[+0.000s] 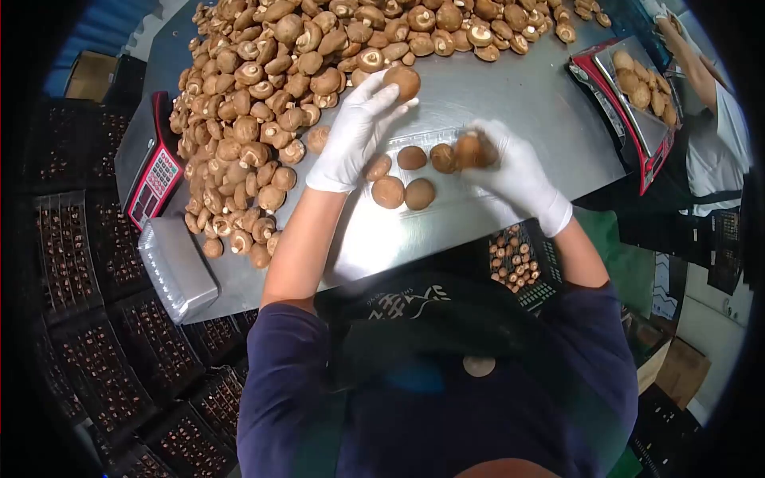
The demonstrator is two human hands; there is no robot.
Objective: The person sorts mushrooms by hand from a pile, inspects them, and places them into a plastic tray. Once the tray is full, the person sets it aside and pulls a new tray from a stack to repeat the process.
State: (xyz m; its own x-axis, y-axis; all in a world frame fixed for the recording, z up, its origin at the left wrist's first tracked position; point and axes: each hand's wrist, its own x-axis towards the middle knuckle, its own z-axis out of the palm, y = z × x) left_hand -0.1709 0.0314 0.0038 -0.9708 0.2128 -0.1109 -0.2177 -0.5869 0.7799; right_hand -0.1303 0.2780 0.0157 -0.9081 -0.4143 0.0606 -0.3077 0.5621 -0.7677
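Note:
White gloves cover both my hands. My left hand point(358, 131) grips a brown mushroom point(402, 82) between thumb and fingers, just above the metal table point(510, 95). My right hand point(510, 163) is closed on another mushroom point(470, 150), slightly blurred, over the right end of a clear plastic tray point(422, 137). Inside the tray lie several mushrooms, among them one at the front point(388, 192) and one beside it point(420, 193). A large heap of mushrooms point(247, 127) spreads behind and left of my left hand.
A red-edged scale point(155, 182) and stacked clear trays point(177, 267) stand at left. Another red scale point(637, 119) bears mushrooms at right, near a co-worker's arm point(692, 68). A black crate point(542, 279) of mushrooms sits below the table edge.

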